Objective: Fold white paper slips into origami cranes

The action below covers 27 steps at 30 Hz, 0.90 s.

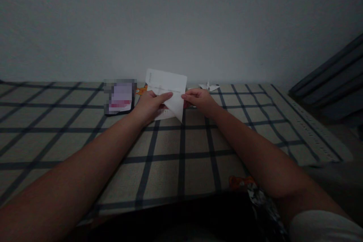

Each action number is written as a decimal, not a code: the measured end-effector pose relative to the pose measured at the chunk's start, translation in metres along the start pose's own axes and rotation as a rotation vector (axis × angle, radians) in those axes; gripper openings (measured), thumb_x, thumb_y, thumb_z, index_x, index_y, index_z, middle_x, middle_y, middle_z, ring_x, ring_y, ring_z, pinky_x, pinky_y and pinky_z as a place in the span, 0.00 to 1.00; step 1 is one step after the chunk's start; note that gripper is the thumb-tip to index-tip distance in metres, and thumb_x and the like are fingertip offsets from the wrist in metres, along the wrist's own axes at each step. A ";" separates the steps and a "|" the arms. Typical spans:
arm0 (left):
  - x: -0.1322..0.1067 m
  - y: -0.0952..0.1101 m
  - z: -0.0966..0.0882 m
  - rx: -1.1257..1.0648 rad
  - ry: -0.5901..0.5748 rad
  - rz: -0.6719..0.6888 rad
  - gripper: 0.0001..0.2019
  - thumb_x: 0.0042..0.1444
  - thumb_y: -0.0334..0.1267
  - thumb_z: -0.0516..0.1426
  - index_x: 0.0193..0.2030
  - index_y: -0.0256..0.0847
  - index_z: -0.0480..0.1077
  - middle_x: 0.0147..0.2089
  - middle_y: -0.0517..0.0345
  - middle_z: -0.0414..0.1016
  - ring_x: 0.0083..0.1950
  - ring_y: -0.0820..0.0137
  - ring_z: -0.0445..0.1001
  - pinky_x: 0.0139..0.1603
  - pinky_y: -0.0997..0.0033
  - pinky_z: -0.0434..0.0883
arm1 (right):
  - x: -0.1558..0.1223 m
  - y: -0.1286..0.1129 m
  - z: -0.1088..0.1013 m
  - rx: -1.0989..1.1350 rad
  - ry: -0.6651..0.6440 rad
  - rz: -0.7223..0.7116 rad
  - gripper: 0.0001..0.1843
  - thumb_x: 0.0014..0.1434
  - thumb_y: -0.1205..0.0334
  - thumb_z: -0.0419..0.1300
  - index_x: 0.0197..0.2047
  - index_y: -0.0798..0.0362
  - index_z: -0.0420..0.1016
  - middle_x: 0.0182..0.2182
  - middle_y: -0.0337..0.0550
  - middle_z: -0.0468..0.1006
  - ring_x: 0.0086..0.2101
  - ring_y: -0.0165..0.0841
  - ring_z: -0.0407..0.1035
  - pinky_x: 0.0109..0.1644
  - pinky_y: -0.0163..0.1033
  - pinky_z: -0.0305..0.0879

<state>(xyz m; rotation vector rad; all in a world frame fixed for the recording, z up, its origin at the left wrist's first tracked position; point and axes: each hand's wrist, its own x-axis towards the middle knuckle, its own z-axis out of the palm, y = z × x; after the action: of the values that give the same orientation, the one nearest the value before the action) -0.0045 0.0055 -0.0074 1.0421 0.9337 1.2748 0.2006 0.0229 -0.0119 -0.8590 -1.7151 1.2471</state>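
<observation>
A folded sheet of white paper (167,83) is held up off the table between my two hands. One of its corners points down toward me, and a crease runs across its middle. My left hand (153,104) grips the paper's left side, with the thumb lying on top and the fingers hidden beneath. At the right edge my right hand (198,99) pinches the paper between thumb and fingertips. Behind my right hand lies a folded white paper shape (209,87) with pointed ends.
A phone or tablet (120,98), partly blurred out, rests left of my hands. An orange item (141,90) shows behind my left hand. A checked cloth (167,174) covers the table, which meets a plain wall (181,19). Another orange item (241,182) and crinkled shiny wrapping (263,202) are near the front edge.
</observation>
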 end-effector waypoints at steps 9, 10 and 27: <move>-0.001 -0.001 0.002 -0.047 -0.005 0.000 0.14 0.44 0.34 0.71 0.40 0.35 0.79 0.47 0.45 0.84 0.43 0.59 0.83 0.45 0.61 0.81 | -0.001 -0.003 0.000 -0.020 -0.007 -0.004 0.18 0.59 0.47 0.65 0.32 0.54 0.79 0.27 0.39 0.80 0.28 0.27 0.74 0.38 0.35 0.72; -0.001 -0.001 0.001 -0.039 -0.004 0.002 0.15 0.44 0.35 0.71 0.40 0.35 0.79 0.47 0.45 0.84 0.43 0.59 0.83 0.46 0.60 0.81 | -0.001 -0.003 0.000 -0.023 -0.011 -0.010 0.17 0.59 0.47 0.65 0.32 0.54 0.78 0.27 0.39 0.80 0.28 0.27 0.74 0.37 0.35 0.72; 0.003 -0.007 -0.003 0.008 -0.025 0.042 0.21 0.44 0.41 0.72 0.43 0.33 0.79 0.48 0.40 0.83 0.47 0.55 0.82 0.49 0.56 0.79 | -0.001 -0.009 0.002 -0.100 0.008 -0.026 0.23 0.63 0.43 0.59 0.27 0.54 0.73 0.25 0.39 0.78 0.28 0.28 0.73 0.37 0.35 0.72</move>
<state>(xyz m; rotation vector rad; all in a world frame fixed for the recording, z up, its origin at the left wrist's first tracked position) -0.0051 0.0089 -0.0149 1.0869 0.9025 1.2908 0.1990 0.0190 -0.0042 -0.8962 -1.7895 1.1473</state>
